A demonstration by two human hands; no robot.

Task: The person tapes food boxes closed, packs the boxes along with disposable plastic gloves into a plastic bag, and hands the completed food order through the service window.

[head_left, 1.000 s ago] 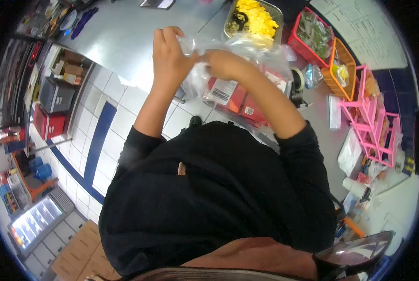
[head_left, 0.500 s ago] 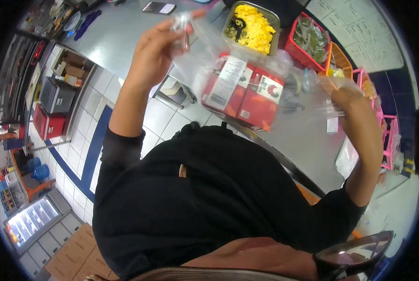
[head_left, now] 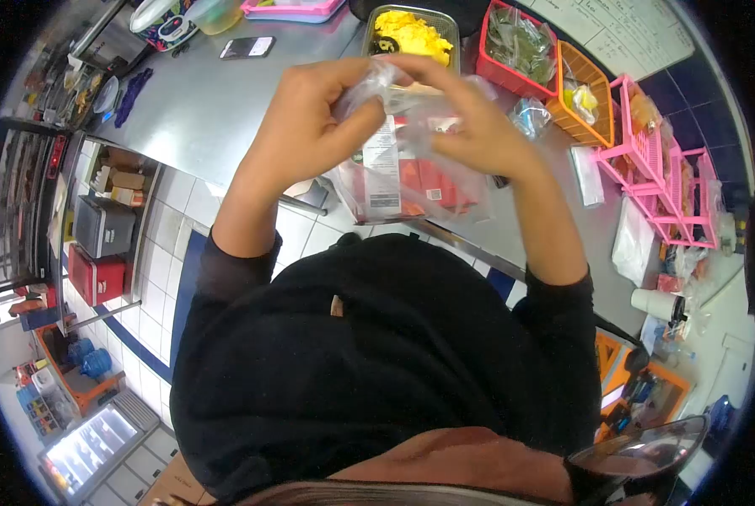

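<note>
Red printed boxes (head_left: 415, 175) sit inside a clear plastic bag (head_left: 466, 202) on the steel counter's edge. A white printed slip (head_left: 382, 173) lies over the boxes. My left hand (head_left: 306, 122) grips the bag's bunched top between thumb and fingers. From the other side my right hand (head_left: 491, 126) reaches in, its fingers curled on the same plastic near the left fingertips. The bunched plastic hides some fingertips. Just beyond my hands stands a metal container (head_left: 456, 42) of yellow shredded food (head_left: 415, 35), with a black utensil in it.
On the steel counter (head_left: 192, 93) lies a phone (head_left: 247, 48). To the right are a red basket (head_left: 481, 63) of bagged greens, an orange basket (head_left: 598, 135) and pink racks (head_left: 647, 181). A white cup (head_left: 654, 304) lies on its side at the right.
My right hand has come in from the far right to meet my left at the bag's top. The stretched bag mouth is now bunched together. The view has shifted slightly.
</note>
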